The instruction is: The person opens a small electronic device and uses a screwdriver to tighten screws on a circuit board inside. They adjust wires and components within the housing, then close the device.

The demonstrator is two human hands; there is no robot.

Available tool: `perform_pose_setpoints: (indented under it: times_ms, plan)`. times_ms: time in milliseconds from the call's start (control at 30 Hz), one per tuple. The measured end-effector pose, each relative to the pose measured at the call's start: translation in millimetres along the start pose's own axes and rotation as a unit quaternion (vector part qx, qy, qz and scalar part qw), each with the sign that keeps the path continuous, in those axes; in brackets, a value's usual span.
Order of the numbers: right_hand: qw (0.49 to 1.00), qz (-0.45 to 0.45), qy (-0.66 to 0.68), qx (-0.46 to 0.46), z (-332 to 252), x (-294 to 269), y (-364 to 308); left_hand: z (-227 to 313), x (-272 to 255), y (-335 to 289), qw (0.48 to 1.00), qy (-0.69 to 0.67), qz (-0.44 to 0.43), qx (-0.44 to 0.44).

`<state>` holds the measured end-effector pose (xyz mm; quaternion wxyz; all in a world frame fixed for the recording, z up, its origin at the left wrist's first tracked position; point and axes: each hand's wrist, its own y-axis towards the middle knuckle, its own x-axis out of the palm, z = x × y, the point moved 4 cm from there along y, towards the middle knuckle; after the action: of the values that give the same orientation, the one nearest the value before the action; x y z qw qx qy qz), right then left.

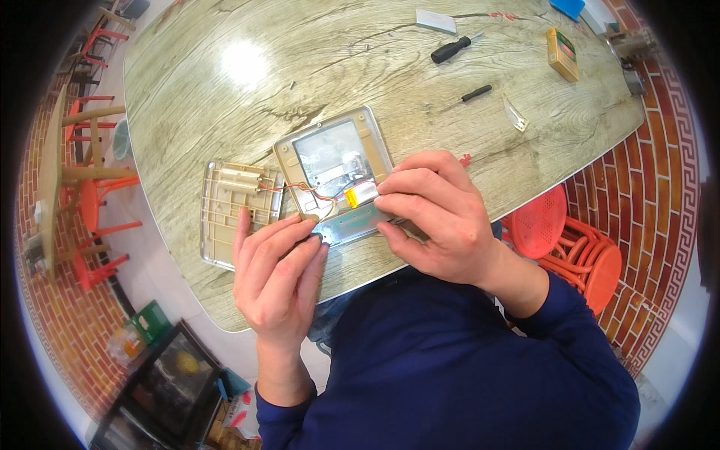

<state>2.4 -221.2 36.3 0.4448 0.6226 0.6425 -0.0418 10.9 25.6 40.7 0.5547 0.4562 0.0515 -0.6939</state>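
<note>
An opened plastic device lies on the table in front of me. Its beige frame [283, 157] surrounds a clear window, and a beige back cover [217, 202] with a ribbed inside rests to its left. Thin coloured wires [304, 186] link the two parts. A greenish circuit board [352, 225] lies along the frame's near edge. My left hand [277, 274] pinches the board's left end. At its right end, my right hand [442, 217] closes around the board with thumb and fingers. Its upper fingertips touch a silver battery [364, 193] with yellow tape.
Farther off on the table are a black-handled screwdriver [451, 50], a slim black screwdriver [477, 93], a yellow box [562, 55], a pale flat block [436, 21] and a small curved piece [515, 112]. Several tiny screws are scattered about. Red stools [600, 277] stand beyond the right edge.
</note>
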Motion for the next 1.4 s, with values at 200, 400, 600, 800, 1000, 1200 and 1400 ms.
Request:
perform_pose_setpoints:
  times_ms: [200, 400, 600, 800, 1000, 1200, 1400]
  plan:
    - [1.000, 0.008, 0.011, 0.010, -1, -3, 1, -1, -1, 0, 1.000, -0.012, 0.009, -0.013]
    - [0.999, 0.005, 0.039, 0.024, 4, -6, 2, -3, -1, 1, 0.999, -0.028, 0.015, -0.039]
    - [0.999, 0.012, 0.032, 0.030, 8, -4, 1, -7, 1, 1, 0.997, -0.020, 0.028, -0.072]
    - [0.991, 0.027, 0.095, 0.092, 13, 0, -1, -13, 3, 5, 0.994, -0.042, 0.053, -0.091]
    - [0.986, 0.024, 0.114, 0.122, 19, 4, 3, -13, 4, 5, 0.986, -0.059, 0.068, -0.144]
    - [0.987, 0.038, 0.110, 0.111, 22, 6, 6, -4, 10, 12, 0.991, -0.046, 0.079, -0.101]
    - [0.987, 0.043, 0.119, 0.099, 24, 7, 6, 5, 17, 26, 0.996, 0.027, 0.083, -0.034]
